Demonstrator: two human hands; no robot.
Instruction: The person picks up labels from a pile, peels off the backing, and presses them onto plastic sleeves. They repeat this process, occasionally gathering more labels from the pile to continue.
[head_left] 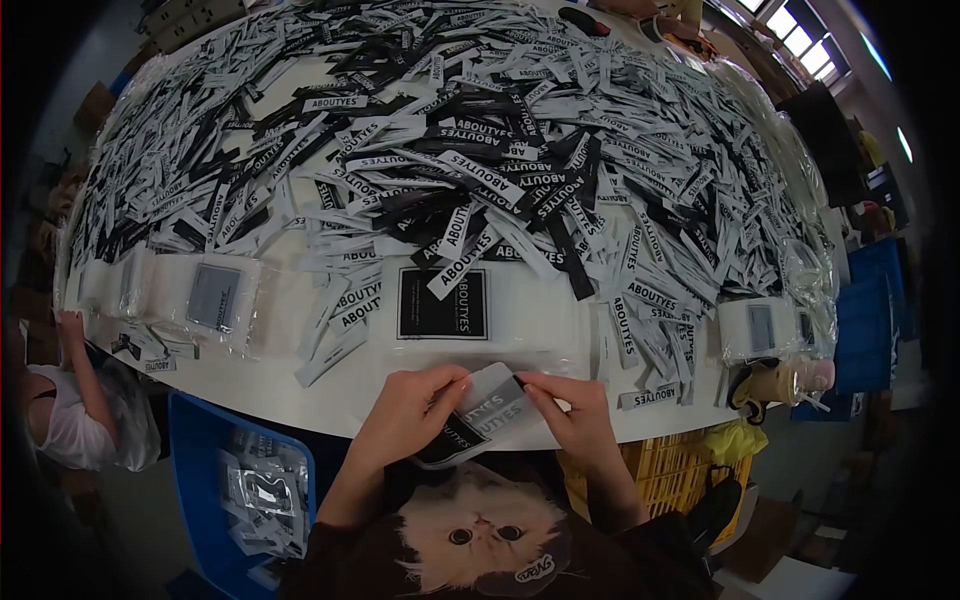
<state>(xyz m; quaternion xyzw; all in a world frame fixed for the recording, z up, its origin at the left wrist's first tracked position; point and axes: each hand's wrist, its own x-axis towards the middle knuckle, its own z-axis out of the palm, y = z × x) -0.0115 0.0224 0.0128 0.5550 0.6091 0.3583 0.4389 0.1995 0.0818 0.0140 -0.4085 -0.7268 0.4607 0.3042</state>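
Observation:
Close to my body, over the table's front edge, my left hand (418,408) pinches the left side of a small plastic bag (487,408) with grey and black parts and "UTYES" lettering. My right hand (572,408) grips its upper right corner between thumb and finger. The bag is tilted, and its lower part hangs near my shirt. Just beyond my hands lies a stack of clear bags (520,335) with a black printed panel (442,304) on top. A few labels overlap that panel.
A heap of black and white "ABOUTYES" labels (480,190) covers much of the white table (250,385). Wrapped bag stacks (213,297) sit left and right. A blue bin (190,470) with packed bags stands lower left, a yellow crate (680,470) lower right. Other people's arms (88,380) show at the edges.

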